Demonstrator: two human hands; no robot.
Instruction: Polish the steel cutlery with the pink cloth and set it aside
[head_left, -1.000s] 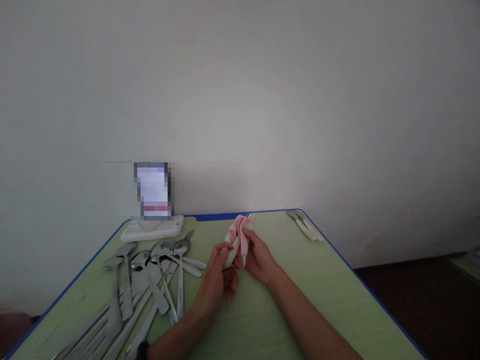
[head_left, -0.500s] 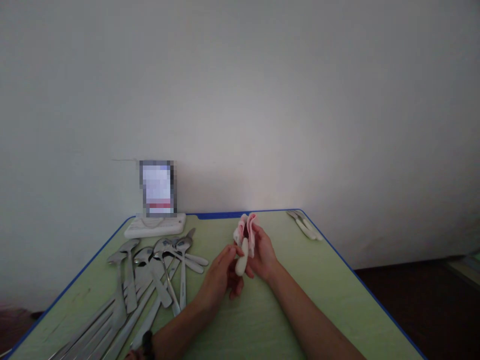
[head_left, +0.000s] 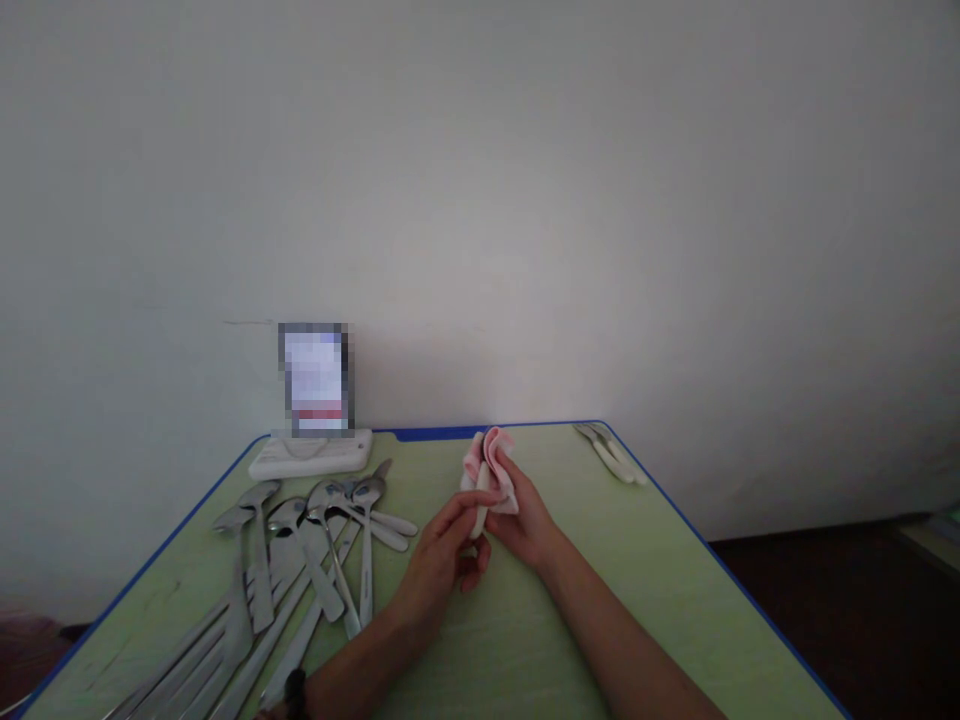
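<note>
My right hand (head_left: 525, 515) is closed round a pink cloth (head_left: 491, 465) bunched over one end of a white-handled utensil. My left hand (head_left: 442, 550) pinches the utensil's white handle (head_left: 480, 515) from below, fingers curled round it. Both hands hover over the middle of the green table (head_left: 645, 600). The utensil's metal end is hidden inside the cloth.
A pile of several steel spoons and forks (head_left: 300, 560) lies on the table's left side. Two white-handled utensils (head_left: 611, 455) rest at the far right corner. A white stand with a blurred screen (head_left: 313, 440) sits at the far left edge by the wall.
The cloth has shifted along the utensil: the white handle showed more half a second ago and is more covered now. Both hands stayed near the table's middle.
</note>
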